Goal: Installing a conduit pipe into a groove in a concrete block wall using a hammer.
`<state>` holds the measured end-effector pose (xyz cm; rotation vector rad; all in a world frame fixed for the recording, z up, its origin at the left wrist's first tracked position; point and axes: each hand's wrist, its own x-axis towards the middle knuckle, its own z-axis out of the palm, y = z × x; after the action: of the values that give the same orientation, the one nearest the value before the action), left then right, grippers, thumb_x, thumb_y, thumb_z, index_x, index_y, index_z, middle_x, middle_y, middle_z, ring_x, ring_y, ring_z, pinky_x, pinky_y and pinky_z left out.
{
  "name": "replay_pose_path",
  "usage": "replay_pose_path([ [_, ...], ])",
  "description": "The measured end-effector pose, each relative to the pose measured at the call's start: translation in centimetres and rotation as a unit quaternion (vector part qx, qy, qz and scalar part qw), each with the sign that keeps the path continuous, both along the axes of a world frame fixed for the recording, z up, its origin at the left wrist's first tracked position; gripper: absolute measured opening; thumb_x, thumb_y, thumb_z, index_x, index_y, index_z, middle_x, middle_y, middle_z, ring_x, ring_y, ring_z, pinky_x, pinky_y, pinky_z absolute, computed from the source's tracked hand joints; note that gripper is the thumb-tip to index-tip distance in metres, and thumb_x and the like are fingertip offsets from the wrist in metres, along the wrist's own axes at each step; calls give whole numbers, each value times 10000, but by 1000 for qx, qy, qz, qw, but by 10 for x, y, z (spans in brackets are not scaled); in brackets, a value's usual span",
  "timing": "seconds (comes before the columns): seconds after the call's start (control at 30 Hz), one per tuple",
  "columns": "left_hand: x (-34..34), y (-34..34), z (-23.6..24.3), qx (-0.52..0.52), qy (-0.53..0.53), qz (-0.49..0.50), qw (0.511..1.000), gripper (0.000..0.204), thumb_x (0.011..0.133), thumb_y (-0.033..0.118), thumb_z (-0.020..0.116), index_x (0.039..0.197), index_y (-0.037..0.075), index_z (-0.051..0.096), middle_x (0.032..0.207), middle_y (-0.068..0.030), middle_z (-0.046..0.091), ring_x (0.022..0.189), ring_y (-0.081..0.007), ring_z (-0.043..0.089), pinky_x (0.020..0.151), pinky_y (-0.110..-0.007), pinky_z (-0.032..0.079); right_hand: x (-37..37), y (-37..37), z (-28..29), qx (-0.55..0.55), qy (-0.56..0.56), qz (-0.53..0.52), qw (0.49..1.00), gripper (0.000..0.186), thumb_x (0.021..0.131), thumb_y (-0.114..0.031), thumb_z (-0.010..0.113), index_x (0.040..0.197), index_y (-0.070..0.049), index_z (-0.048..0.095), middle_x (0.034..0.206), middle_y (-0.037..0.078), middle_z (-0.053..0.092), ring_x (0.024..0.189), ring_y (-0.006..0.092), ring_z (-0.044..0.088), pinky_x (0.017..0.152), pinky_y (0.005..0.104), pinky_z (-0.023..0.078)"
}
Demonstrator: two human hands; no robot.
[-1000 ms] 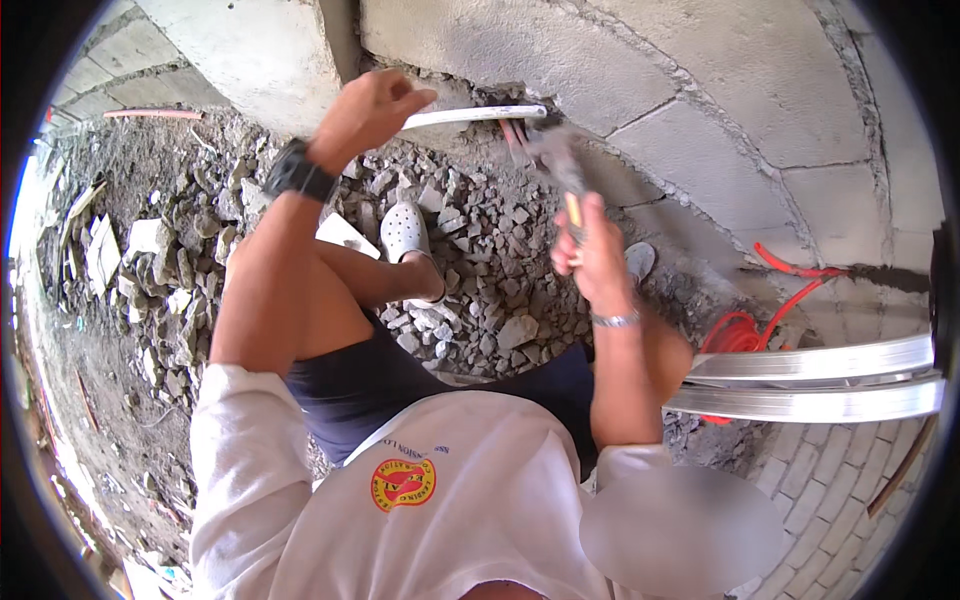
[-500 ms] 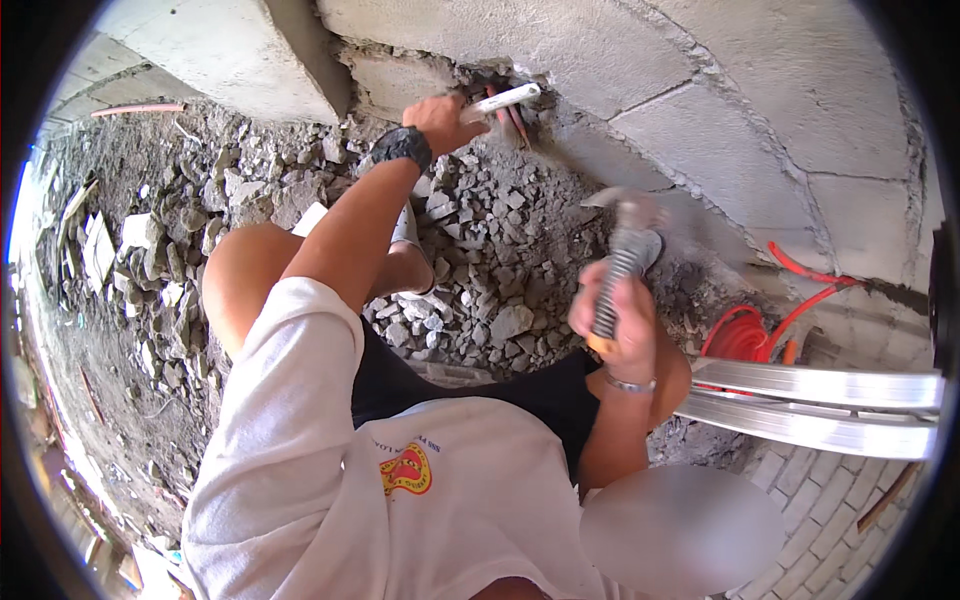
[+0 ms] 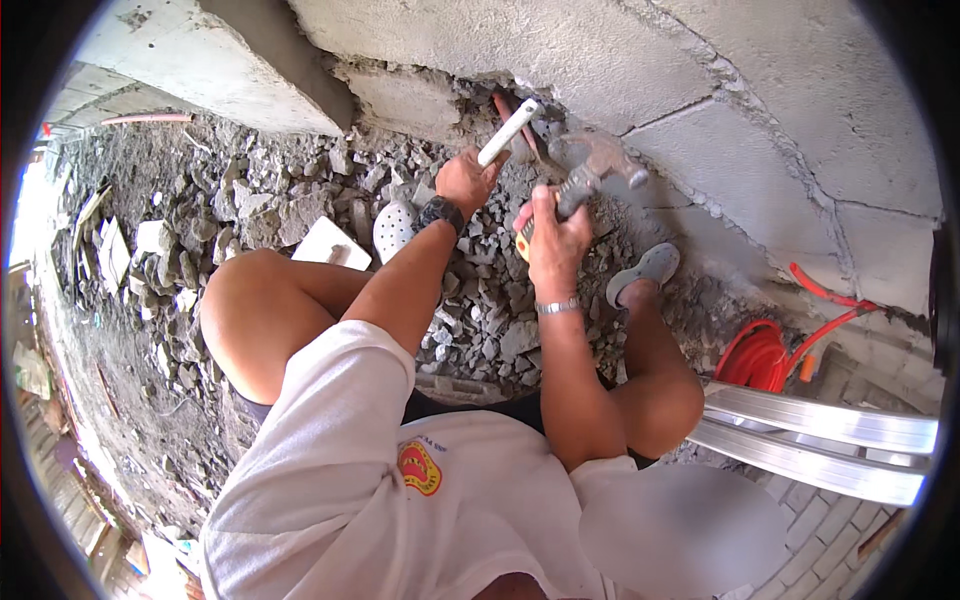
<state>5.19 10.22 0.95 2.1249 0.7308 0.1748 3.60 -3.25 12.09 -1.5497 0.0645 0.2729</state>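
My left hand (image 3: 464, 181) grips a white rod-like chisel (image 3: 508, 131) whose tip points into a broken cavity at the foot of the grey block wall (image 3: 700, 90). A black watch sits on that wrist. My right hand (image 3: 552, 235) holds a hammer (image 3: 590, 170) by its yellow-ended handle, the metal head blurred just right of the chisel's top. I am squatting, with both knees up and grey perforated clogs (image 3: 648, 268) on the rubble.
Broken grey rubble (image 3: 250, 200) covers the ground to the left and between my feet. A coil of red-orange hose (image 3: 765, 355) lies at the right by the wall. An aluminium ladder (image 3: 820, 440) lies across the lower right on brick paving.
My left hand has brought the chisel down to the wall cavity. My right hand has swung the hammer in from the right, up beside the chisel.
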Motion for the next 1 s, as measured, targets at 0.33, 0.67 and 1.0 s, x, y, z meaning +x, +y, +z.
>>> replay_pose_path([
  [0.33, 3, -28, 7, -88, 13, 50, 995, 509, 813, 543, 613, 791, 35, 629, 697, -213, 625, 705, -403, 625, 628, -453, 483, -36, -125, 77, -27, -34, 22, 999, 111, 911, -100, 557, 968, -20, 507, 660, 49, 569, 548, 100, 541, 474, 223, 430],
  [0.67, 9, -11, -13, 54, 13, 20, 998, 475, 845, 499, 582, 794, 29, 612, 764, -235, 635, 771, -433, 612, 663, -479, 489, -4, -166, 66, -61, -72, -76, 993, 111, 895, -112, 586, 923, -19, 534, 648, 39, 571, 525, 102, 535, 491, 238, 436],
  [1.0, 5, -52, 20, -302, -12, 33, 953, 441, 856, 385, 639, 697, -23, 590, 510, -46, 494, 460, -135, 483, 429, -316, 400, -15, -162, 64, -99, -94, -36, 990, 184, 851, -158, 661, 839, -15, 546, 659, 22, 577, 538, 71, 553, 466, 224, 462],
])
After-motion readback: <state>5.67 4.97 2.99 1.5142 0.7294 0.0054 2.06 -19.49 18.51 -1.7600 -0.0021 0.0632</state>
